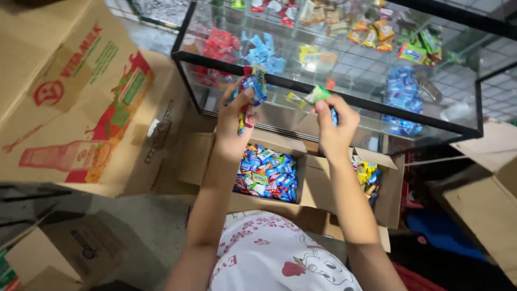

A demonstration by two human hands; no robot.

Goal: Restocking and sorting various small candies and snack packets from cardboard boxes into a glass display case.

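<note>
My left hand [235,125] is raised and grips a bunch of small wrapped candies [253,90], blue, red and yellow. My right hand [335,125] is beside it, pinching a green wrapped candy [318,95] between thumb and finger, with a blue one tucked in the palm. Both hands hover in front of the edge of a glass display case [334,97]. Below them an open cardboard box [318,178] holds a heap of mixed coloured candy packets [267,173], with more packets [366,175] in its right half.
Inside the glass case lie piles of red, blue, yellow and green packets [401,99]. A large printed cardboard carton [70,97] stands at the left, another box [64,253] at the lower left, and more brown boxes [484,199] at the right. My white patterned shirt [274,258] fills the bottom.
</note>
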